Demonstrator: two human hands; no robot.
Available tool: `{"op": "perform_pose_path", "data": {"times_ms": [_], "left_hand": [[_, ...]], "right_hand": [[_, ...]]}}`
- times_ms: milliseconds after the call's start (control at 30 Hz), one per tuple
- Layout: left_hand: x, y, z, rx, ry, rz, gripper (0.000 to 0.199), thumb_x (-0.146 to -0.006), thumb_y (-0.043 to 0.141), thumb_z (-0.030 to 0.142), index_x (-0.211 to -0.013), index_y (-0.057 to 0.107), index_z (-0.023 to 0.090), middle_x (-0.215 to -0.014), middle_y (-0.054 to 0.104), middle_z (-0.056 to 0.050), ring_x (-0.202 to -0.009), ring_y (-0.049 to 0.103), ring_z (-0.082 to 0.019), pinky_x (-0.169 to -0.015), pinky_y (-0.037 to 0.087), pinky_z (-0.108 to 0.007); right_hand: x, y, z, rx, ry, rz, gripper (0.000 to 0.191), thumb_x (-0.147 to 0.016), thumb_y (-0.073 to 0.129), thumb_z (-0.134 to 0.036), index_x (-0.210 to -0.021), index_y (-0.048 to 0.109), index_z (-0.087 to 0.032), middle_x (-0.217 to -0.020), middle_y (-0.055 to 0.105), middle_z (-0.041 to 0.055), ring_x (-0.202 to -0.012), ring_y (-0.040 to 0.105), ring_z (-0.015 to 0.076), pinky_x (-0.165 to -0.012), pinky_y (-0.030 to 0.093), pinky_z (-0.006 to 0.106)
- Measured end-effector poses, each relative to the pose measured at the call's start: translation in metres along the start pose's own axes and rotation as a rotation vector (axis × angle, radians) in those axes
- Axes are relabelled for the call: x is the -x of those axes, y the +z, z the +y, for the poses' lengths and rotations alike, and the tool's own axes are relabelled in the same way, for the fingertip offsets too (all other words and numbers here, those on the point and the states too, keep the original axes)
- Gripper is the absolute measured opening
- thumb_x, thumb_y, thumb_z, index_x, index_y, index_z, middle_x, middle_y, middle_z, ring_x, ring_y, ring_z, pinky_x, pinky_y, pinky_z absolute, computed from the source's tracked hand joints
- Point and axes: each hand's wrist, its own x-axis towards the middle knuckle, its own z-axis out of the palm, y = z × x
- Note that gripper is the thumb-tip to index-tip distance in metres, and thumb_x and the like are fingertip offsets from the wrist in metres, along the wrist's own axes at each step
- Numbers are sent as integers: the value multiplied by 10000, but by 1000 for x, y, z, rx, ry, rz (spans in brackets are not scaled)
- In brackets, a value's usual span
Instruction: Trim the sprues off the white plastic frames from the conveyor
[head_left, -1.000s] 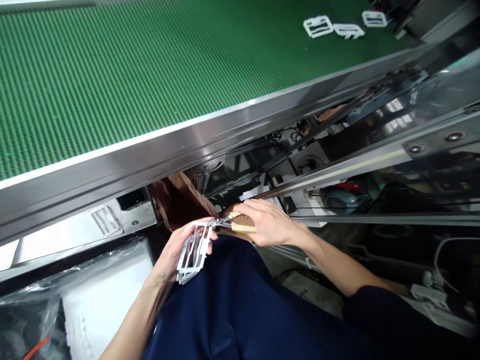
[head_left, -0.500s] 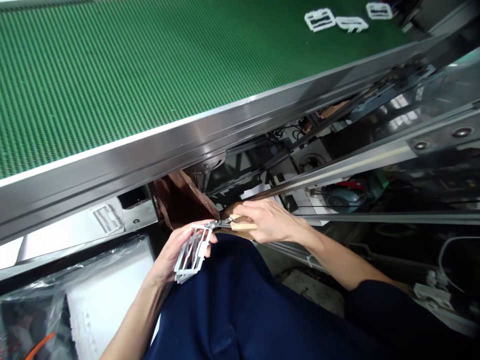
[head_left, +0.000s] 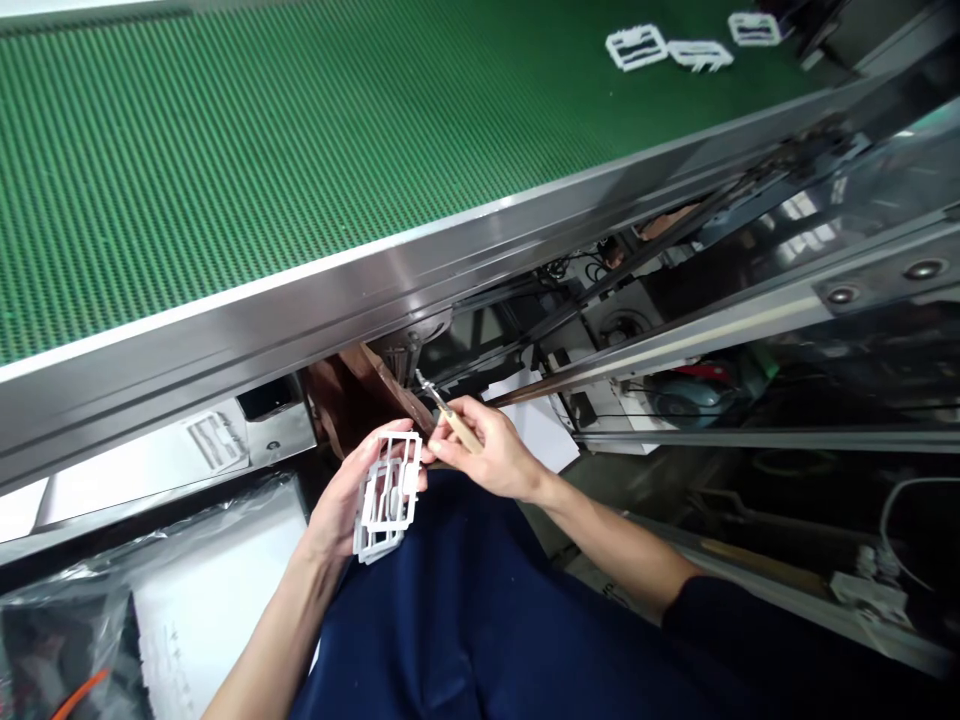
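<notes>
My left hand (head_left: 341, 510) grips a white moulded plastic frame (head_left: 388, 497), a lattice of thin ribs, low in the middle of the view. My right hand (head_left: 491, 450) is shut on a wood-handled trimming tool (head_left: 459, 428) right beside the frame. The tool's thin metal tip (head_left: 424, 385) points up and to the left, clear of the frame. My navy sleeve and lap lie below both hands.
A green perforated conveyor belt (head_left: 300, 170) with a stainless steel side rail (head_left: 225, 320) runs above my hands. Several white plastic frames (head_left: 636, 47) lie on it at the far end. Brown paper (head_left: 352, 400) hangs under the rail, and a plastic-wrapped white sheet (head_left: 210, 620) lies at lower left.
The tool's tip has lifted off the white frame and now points up and left. My right hand has moved slightly closer to my left, and the frame has turned in my left hand.
</notes>
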Motion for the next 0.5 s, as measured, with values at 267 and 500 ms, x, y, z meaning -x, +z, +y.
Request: {"op": "perform_pose_path", "data": {"times_ms": [267, 500], "left_hand": [[-13, 9, 6, -45, -76, 206, 381, -870, 525, 354, -1193, 544, 153, -1006, 655, -125, -655, 661, -183, -517, 560, -251], [-21, -1, 9, 138, -109, 205, 382, -915, 423, 364, -1000, 616, 46, -1069, 643, -188, -748, 670, -195, -576, 565, -239]], "right_hand": [[-14, -1, 4, -222, 14, 43, 224, -738, 605, -291, -903, 496, -186, -700, 525, -36, -588, 496, 85, -578, 426, 212], [-18, -29, 2, -62, 1, 62, 157, -730, 581, -220, -856, 497, -178, -691, 505, -39, -586, 475, 77, -560, 394, 195]]}}
